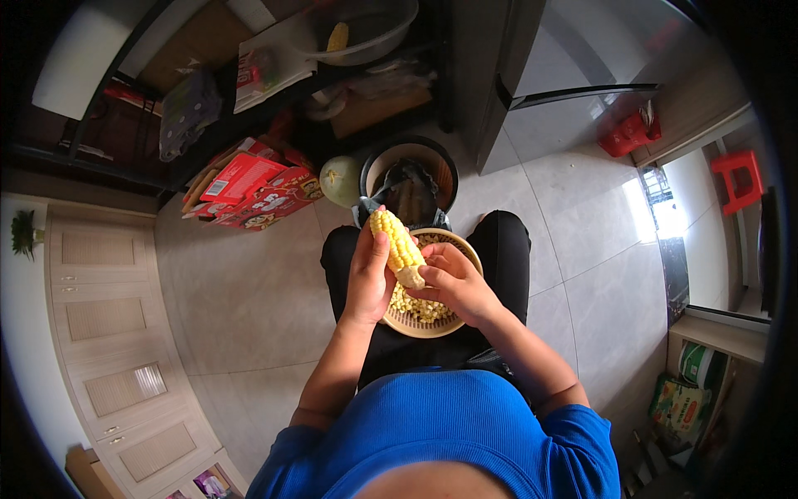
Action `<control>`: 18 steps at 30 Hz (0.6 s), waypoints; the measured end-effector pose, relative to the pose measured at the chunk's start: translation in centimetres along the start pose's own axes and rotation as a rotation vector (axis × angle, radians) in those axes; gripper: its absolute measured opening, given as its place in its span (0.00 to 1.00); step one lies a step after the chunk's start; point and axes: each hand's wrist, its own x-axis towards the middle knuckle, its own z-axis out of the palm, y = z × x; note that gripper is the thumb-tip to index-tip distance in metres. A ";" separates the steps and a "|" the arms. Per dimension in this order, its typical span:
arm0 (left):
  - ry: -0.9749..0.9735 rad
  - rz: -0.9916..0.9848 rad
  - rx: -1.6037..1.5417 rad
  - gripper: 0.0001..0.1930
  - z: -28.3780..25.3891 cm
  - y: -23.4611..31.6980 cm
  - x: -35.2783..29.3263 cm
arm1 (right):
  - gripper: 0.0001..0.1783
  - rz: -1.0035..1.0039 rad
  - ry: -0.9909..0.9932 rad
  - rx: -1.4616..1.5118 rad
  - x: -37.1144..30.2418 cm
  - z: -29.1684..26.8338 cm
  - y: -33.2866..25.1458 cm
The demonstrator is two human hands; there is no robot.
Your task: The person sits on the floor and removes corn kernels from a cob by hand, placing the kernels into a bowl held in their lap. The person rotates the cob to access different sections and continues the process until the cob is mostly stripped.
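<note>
A yellow corn cob is held at a slant above my lap, with one stripped, paler stretch at its near right end. My left hand wraps round its left side, thumb along the kernels. The fingers of my right hand are bent against the near end of the cob. Beneath both hands, a round tan basket rests on my lap. Loose corn kernels lie in it, partly hidden by my hands.
Beyond my knees stands a round bin with a dark liner. Left of it are a pale green melon and a red carton. A clear bowl with another cob sits on a dark shelf. A fridge stands at the far right.
</note>
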 end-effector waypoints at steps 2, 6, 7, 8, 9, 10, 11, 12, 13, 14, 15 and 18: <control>0.018 0.078 0.103 0.25 0.4 -0.2 0.1 | 0.17 -0.055 0.033 -0.036 0.3 0.5 0.3; 0.031 0.117 0.158 0.24 0.5 -0.1 -0.2 | 0.16 -0.094 0.066 -0.089 0.4 1.3 0.4; 0.026 0.131 0.172 0.24 1.1 0.4 -0.4 | 0.16 -0.092 0.077 -0.125 0.4 1.5 0.2; 0.021 0.145 0.186 0.24 1.5 0.6 -0.6 | 0.16 -0.118 0.083 -0.178 0.5 1.5 0.3; 0.025 0.155 0.180 0.23 1.4 0.5 -0.6 | 0.16 -0.143 0.089 -0.230 0.6 1.5 0.3; 0.028 0.164 0.173 0.23 1.2 0.3 -0.6 | 0.16 -0.169 0.094 -0.283 0.6 1.5 0.4; 0.032 0.173 0.166 0.23 1.2 0.2 -0.6 | 0.16 -0.210 0.088 -0.324 0.7 1.5 0.4; 0.047 0.170 0.103 0.22 1.3 0.2 -0.6 | 0.17 -0.250 0.082 -0.363 0.9 1.4 0.6; 0.062 0.168 0.040 0.22 1.6 0.2 -0.6 | 0.17 -0.291 0.076 -0.403 1.0 1.3 0.6; 0.077 0.165 -0.023 0.22 1.7 0.3 -0.6 | 0.17 -0.285 0.062 -0.360 0.8 1.5 0.5; 0.064 0.154 -0.054 0.22 1.7 0.5 -0.5 | 0.17 -0.280 0.049 -0.320 0.6 1.8 0.1; 0.002 0.140 -0.098 0.22 1.2 0.9 -0.2 | 0.17 -0.256 0.030 -0.186 0.4 2.0 -0.3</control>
